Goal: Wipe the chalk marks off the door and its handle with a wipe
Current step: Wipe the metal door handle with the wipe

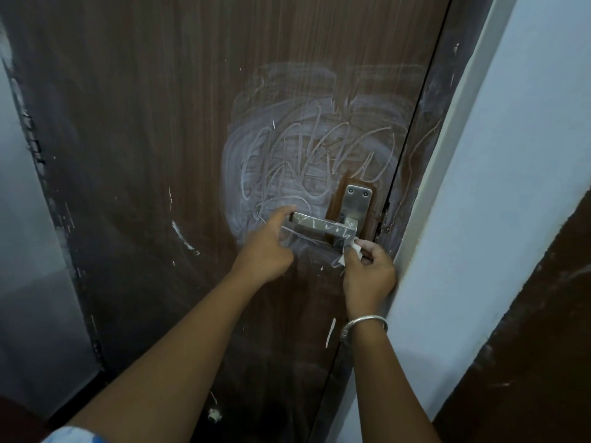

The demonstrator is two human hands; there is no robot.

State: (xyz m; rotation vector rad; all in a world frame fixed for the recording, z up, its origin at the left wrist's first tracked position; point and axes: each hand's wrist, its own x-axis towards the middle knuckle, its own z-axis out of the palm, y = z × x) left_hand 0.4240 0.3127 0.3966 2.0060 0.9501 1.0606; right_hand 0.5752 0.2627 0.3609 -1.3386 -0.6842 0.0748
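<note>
In the head view, a brown door (160, 123) with wood grain is seen from close by, and it fills most of the picture. White chalk marks (307, 167) are spread over it above the handle (323, 227). They are partly looping lines and partly a smeared, cloudy patch. Some short white strokes are also seen on the metal lever itself. The lever is held level and is fixed at its right end to a metal back plate (356, 199) with two screws at the top, near the edge of the door.

The left hand (265, 251) is placed at the free end of the lever. Its index finger (286, 214) is stretched out and laid on the top of that end, while the other fingers are curled under the palm. The thumb is pointed toward the underside of the lever, but it cannot be told whether a real grip is closed on the metal there.

The right hand (367, 273) is held just below the right end of the lever. A small white wipe (351, 251) (crumpled, with a thin corner hanging down) is pinched in its grip between the thumb and the fingertips, and it is touching the lower corner of the lever. A silver bracelet (364, 324) is worn on this wrist.

A white wall (495, 155) is seen just beside the right hand. A bit of light sleeve (73, 438) is visible at the bottom left corner.
</note>
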